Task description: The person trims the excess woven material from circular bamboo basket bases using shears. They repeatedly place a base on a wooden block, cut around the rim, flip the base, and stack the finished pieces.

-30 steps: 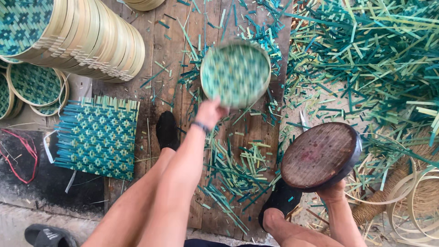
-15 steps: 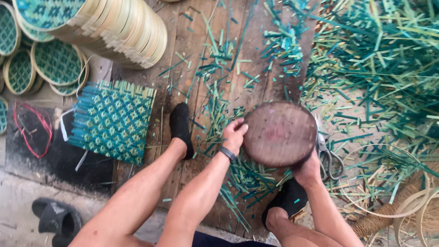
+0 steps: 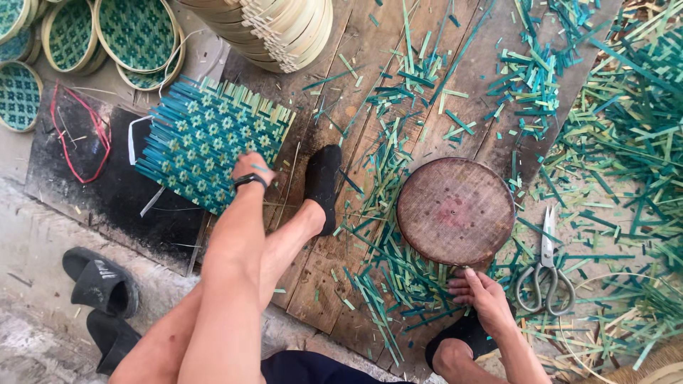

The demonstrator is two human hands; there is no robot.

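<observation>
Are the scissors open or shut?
Shut: the scissors lie on the floor with blades together, right of the round wooden block.

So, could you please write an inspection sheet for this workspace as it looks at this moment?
Surface: wooden boards, worn and littered.
Job's things: square green woven mat; round wooden block.
Clutter: cut green strips; scissors; stacked round trays; finished woven trays; black sandals.
Hands: left hand on the mat's edge; right hand at the block's near rim.
Cables: red cord on a black sheet.
Surroundings: concrete floor.
</observation>
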